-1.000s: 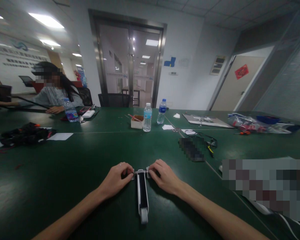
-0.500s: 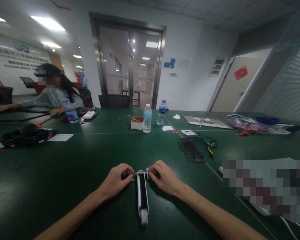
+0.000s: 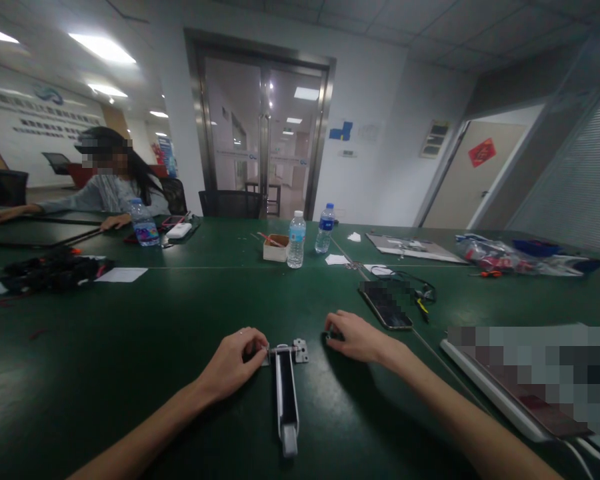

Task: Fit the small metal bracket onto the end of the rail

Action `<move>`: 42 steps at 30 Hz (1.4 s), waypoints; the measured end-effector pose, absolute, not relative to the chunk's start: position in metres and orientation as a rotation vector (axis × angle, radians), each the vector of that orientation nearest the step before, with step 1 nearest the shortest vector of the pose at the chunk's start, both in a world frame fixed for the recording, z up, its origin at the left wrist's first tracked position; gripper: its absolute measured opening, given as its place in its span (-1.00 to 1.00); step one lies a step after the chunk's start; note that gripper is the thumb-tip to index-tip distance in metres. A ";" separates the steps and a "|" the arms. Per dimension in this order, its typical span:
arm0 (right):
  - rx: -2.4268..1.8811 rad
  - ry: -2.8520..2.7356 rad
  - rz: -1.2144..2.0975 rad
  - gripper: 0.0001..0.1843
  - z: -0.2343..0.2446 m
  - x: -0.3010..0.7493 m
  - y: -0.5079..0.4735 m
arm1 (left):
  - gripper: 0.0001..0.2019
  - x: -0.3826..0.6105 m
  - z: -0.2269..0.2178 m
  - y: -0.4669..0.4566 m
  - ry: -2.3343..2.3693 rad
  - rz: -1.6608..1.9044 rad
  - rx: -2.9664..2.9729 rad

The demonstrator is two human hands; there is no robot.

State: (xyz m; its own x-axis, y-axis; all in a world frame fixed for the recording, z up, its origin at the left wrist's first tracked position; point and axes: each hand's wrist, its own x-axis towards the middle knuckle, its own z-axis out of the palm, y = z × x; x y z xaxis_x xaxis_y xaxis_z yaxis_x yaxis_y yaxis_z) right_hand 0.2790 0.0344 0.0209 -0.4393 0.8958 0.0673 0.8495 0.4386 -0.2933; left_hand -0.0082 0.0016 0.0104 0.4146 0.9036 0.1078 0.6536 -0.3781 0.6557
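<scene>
A long, narrow piece with white rims and a black middle (image 3: pixel 287 393) lies on the dark green table (image 3: pixel 180 300), its pale grey end toward me. At its far end a thin metal rod runs crosswise, with a small metal bracket (image 3: pixel 301 351) with holes on the right side. My left hand (image 3: pixel 240 357) pinches the left end of the rod, where a second bracket is mostly covered by the fingers. Off to the right of the bracket, my right hand (image 3: pixel 355 337) is closed just over the table. A tiny dark and shiny piece shows at its fingertips, too small to name.
A phone (image 3: pixel 387 305) and a yellow-handled tool (image 3: pixel 422 309) lie beyond my right hand. Two water bottles (image 3: pixel 297 240) stand by a small box (image 3: pixel 276 248). A laptop-like device (image 3: pixel 505 387) sits at right. Across the table on the left sits another person (image 3: pixel 113 183).
My right hand has let go of the rod's right end and moved right, uncovering the bracket there. My left hand stays in place.
</scene>
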 end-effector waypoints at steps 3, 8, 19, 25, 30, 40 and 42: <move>-1.552 -2.536 0.345 -0.89 0.024 0.282 0.036 | -0.81 -0.007 0.012 0.001 1.337 0.656 2.145; -1.510 -2.546 0.384 -0.85 0.027 0.277 0.035 | -0.83 -0.006 0.015 0.000 1.364 0.674 2.144; -1.215 -2.341 0.395 -0.94 0.040 0.246 0.014 | -0.81 -0.009 0.029 0.003 1.279 0.845 1.897; -0.958 -2.206 0.444 -0.86 0.042 0.210 -0.018 | -0.79 0.002 0.042 -0.008 0.952 0.729 1.727; -0.894 -2.172 0.410 -0.78 0.032 0.203 -0.025 | -0.79 0.008 0.040 -0.014 0.883 0.736 1.617; -0.984 -2.134 0.313 -0.76 0.013 0.215 -0.010 | -0.78 -0.010 0.043 0.001 1.051 0.637 1.887; -1.071 -2.116 0.298 -0.80 0.005 0.223 -0.003 | -0.77 -0.019 0.041 0.008 1.178 0.565 2.026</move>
State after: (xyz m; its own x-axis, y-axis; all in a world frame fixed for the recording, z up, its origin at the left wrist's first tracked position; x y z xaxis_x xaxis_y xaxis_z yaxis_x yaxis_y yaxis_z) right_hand 0.2228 -0.0028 0.0046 -0.3833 0.7717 0.5075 0.6012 0.6256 -0.4971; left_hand -0.0189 0.0079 0.0413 0.4876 0.8729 0.0176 0.5602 -0.3282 0.7606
